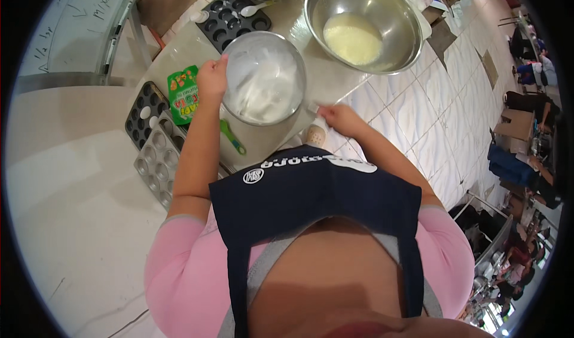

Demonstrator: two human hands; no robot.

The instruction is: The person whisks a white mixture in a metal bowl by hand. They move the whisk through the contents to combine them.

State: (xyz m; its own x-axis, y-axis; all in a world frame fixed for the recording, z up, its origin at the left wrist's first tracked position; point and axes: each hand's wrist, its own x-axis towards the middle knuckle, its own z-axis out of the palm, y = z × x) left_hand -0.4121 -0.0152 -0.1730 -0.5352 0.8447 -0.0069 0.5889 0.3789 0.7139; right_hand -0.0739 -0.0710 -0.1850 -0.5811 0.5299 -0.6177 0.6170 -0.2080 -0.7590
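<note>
My left hand point(212, 80) grips the rim of a metal mixing bowl point(287, 86) on the table, thumb over the edge. White powder or paste coats the bowl's bottom and wall. Just right of this bowl, by the table's edge, my right hand point(341, 119) is closed on a small pale object point(312, 108), too blurred to name. A larger stainless steel bowl point(399, 33) with pale yellow liquid point(353, 38) stands beyond it. Left of the smaller bowl lies a green pouch point(181, 95) bearing writing. A green-handled utensil point(232, 137) lies near my left forearm, its far end hidden.
A dark muffin tin point(233, 21) at the back has a white spoon point(258, 8) on it. More muffin tins, one dark point(144, 109) and one silver point(154, 167), sit by the left wall. Tiled floor point(394, 95) lies right of the table point(309, 60); people are far right.
</note>
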